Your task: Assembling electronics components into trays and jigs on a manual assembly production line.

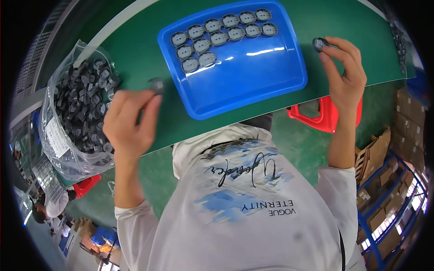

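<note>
My left hand [131, 118] pinches a small dark grey part [157, 85], smeared by motion, between thumb and forefinger. It is over the green table, between the clear plastic bag and the blue tray. My right hand [346, 72] holds a round grey-and-black plastic part [319, 44] by its edge, past the tray's right side. Inside the blue tray [239, 105], several like parts [218, 38] lie flat in rows along the far side and far left corner. The clear bag [56, 140] at the left is full of loose grey parts [86, 104].
The green tabletop [135, 49] carries tray and bag; its near edge runs just before my body. A red plastic stool [318, 118] stands below that edge at the right. Cardboard boxes [409, 117] and a blue rack [368, 226] are further right. Another person [49, 208] sits far left.
</note>
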